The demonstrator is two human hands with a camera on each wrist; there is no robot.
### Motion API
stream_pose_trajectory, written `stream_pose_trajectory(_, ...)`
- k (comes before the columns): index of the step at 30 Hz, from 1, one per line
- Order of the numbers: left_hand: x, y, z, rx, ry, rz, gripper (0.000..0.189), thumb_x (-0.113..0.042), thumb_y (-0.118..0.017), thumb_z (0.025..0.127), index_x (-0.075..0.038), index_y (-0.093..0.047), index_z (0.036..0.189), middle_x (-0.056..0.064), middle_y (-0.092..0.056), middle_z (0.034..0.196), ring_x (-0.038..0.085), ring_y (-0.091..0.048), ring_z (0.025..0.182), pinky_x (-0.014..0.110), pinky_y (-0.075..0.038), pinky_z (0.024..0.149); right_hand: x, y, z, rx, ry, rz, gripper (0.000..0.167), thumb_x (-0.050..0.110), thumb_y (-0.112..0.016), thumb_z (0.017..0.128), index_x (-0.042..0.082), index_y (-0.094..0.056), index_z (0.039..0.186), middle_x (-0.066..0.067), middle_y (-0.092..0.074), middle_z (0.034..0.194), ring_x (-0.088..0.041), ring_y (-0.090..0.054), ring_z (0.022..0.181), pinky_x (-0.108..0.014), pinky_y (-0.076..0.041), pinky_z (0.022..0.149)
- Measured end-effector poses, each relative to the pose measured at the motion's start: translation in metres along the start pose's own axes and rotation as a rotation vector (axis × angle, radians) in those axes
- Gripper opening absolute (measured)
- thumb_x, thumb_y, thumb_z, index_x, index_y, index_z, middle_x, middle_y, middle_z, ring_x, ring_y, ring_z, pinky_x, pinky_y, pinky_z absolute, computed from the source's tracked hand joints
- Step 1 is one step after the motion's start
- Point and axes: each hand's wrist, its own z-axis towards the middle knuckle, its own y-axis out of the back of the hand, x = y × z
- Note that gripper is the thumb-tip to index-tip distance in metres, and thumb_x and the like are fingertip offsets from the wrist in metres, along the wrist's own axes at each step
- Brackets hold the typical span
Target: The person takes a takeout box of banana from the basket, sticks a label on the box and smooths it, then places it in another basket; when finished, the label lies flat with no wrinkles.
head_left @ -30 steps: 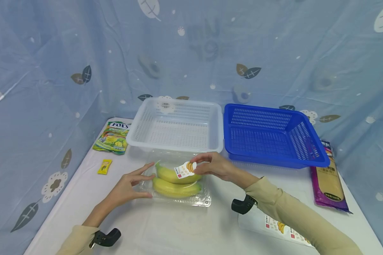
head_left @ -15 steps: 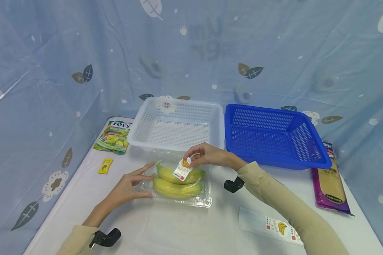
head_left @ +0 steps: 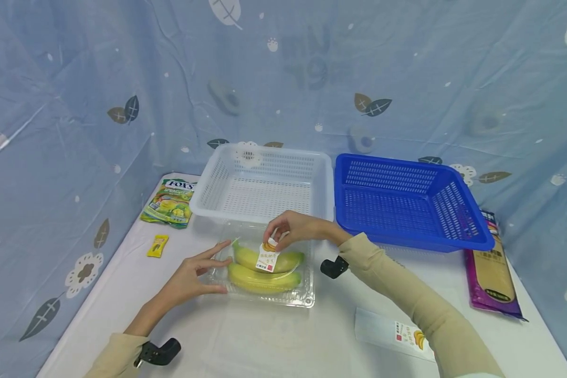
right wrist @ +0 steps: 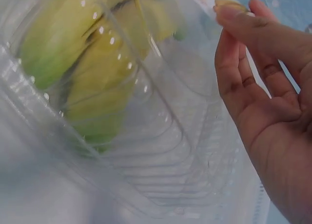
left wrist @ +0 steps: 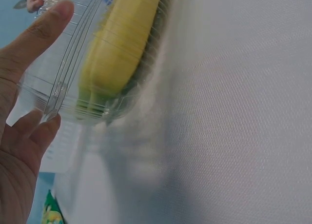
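Note:
A clear plastic box (head_left: 290, 301) with two yellow bananas (head_left: 260, 281) inside rests on the white table in the head view. My left hand (head_left: 193, 275) spans the box's left end, thumb on the near side and fingers on the far side. In the left wrist view the thumb (left wrist: 46, 29) and curled fingers hold the box's edge. Above the lid, my right hand (head_left: 295, 231) pinches the top of a white sticker (head_left: 266, 260) with a banana picture. The sticker hangs over the bananas, its lower end close to the lid. Only a corner of it shows in the right wrist view.
Behind the box stand a white basket (head_left: 260, 215) and a blue basket (head_left: 397, 236). A candy bag (head_left: 170, 202) and a small yellow packet (head_left: 157, 245) lie left. At right are a purple package (head_left: 493, 278) and a sticker sheet (head_left: 378, 331), partly under my right forearm.
My right hand has moved left over the box and turned the sticker from lying sideways to nearly upright, its printed end pointing toward me. The left hand keeps its place on the box.

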Motion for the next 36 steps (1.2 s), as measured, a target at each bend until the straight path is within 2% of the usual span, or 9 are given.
stream_pose_trajectory(10,0.000,0.000,0.000,0.002,-0.003,-0.008,0.060,-0.021,-0.088,0.067,-0.005,-0.067,0.120,0.001,-0.036,0.152,0.035,-0.029,0.139,0.061,-0.041,0.095,0.004,-0.002,0.011,0.051,-0.007,-0.105,0.024,-0.014,-0.068,0.079,-0.006,-0.067,0.102,-0.009,-0.068,0.099,-0.013,-0.060,0.080,-0.028,-0.054,0.077)
stream_pose_trajectory(14,0.000,-0.001,0.000,0.001,-0.005,-0.004,0.059,-0.022,-0.087,0.067,-0.005,-0.067,0.120,0.000,-0.036,0.152,0.035,-0.029,0.139,0.060,-0.041,0.095,0.006,-0.006,0.012,0.028,-0.009,-0.169,0.023,-0.015,-0.068,0.079,-0.006,-0.067,0.100,-0.009,-0.067,0.094,-0.011,-0.059,0.078,-0.026,-0.054,0.074)
stream_pose_trajectory(18,0.001,-0.001,0.000,-0.003,-0.011,0.000,0.059,-0.023,-0.087,0.066,-0.005,-0.067,0.120,0.000,-0.036,0.152,0.035,-0.029,0.139,0.059,-0.042,0.095,0.007,-0.013,0.008,-0.056,-0.027,-0.270,0.024,-0.013,-0.070,0.079,-0.002,-0.069,0.100,-0.008,-0.068,0.097,-0.013,-0.060,0.082,-0.024,-0.054,0.076)
stream_pose_trajectory(21,0.002,-0.001,0.000,-0.006,-0.003,0.003,0.059,-0.022,-0.088,0.066,-0.006,-0.068,0.120,0.000,-0.037,0.152,0.035,-0.029,0.139,0.059,-0.041,0.095,0.009,-0.020,0.004,-0.145,0.008,-0.406,0.026,-0.011,-0.073,0.077,0.000,-0.069,0.101,-0.009,-0.067,0.101,-0.016,-0.061,0.085,-0.021,-0.054,0.076)
stream_pose_trajectory(24,0.001,-0.001,0.000,-0.005,0.005,0.005,0.059,-0.020,-0.088,0.066,-0.007,-0.068,0.120,0.000,-0.036,0.152,0.034,-0.029,0.139,0.059,-0.041,0.095,0.009,-0.029,0.001,-0.312,0.093,-0.542,0.028,-0.013,-0.072,0.076,-0.001,-0.068,0.101,-0.012,-0.065,0.102,-0.021,-0.062,0.086,-0.021,-0.054,0.074)
stream_pose_trajectory(25,0.000,-0.001,0.000,-0.003,0.009,0.005,0.059,-0.020,-0.088,0.066,-0.007,-0.067,0.120,-0.001,-0.036,0.152,0.034,-0.029,0.139,0.060,-0.040,0.096,0.009,-0.032,0.000,-0.381,0.110,-0.539,0.027,-0.013,-0.072,0.076,-0.002,-0.068,0.101,-0.013,-0.065,0.101,-0.023,-0.063,0.086,-0.021,-0.054,0.074)
stream_pose_trajectory(28,0.000,-0.001,0.000,0.001,0.010,0.001,0.059,-0.021,-0.087,0.067,-0.006,-0.067,0.120,0.000,-0.035,0.153,0.034,-0.029,0.139,0.061,-0.040,0.096,0.007,-0.040,-0.003,-0.513,0.111,-0.346,0.024,-0.014,-0.069,0.079,-0.004,-0.067,0.101,-0.017,-0.067,0.101,-0.025,-0.066,0.086,-0.024,-0.055,0.075)
stream_pose_trajectory(32,0.001,-0.001,0.000,0.003,0.003,-0.001,0.060,-0.024,-0.087,0.067,-0.005,-0.067,0.121,0.000,-0.035,0.153,0.034,-0.028,0.140,0.060,-0.040,0.096,0.003,-0.050,-0.007,-0.501,-0.001,0.042,0.024,-0.013,-0.067,0.081,-0.010,-0.065,0.105,-0.022,-0.068,0.101,-0.027,-0.069,0.091,-0.027,-0.055,0.080)
stream_pose_trajectory(36,0.002,-0.001,0.001,0.006,-0.001,0.001,0.061,-0.024,-0.087,0.067,-0.005,-0.067,0.121,0.000,-0.035,0.153,0.033,-0.028,0.140,0.059,-0.040,0.096,-0.003,-0.054,-0.008,-0.539,-0.055,0.187,0.028,-0.012,-0.065,0.083,-0.016,-0.060,0.110,-0.028,-0.066,0.107,-0.032,-0.066,0.100,-0.030,-0.054,0.083)
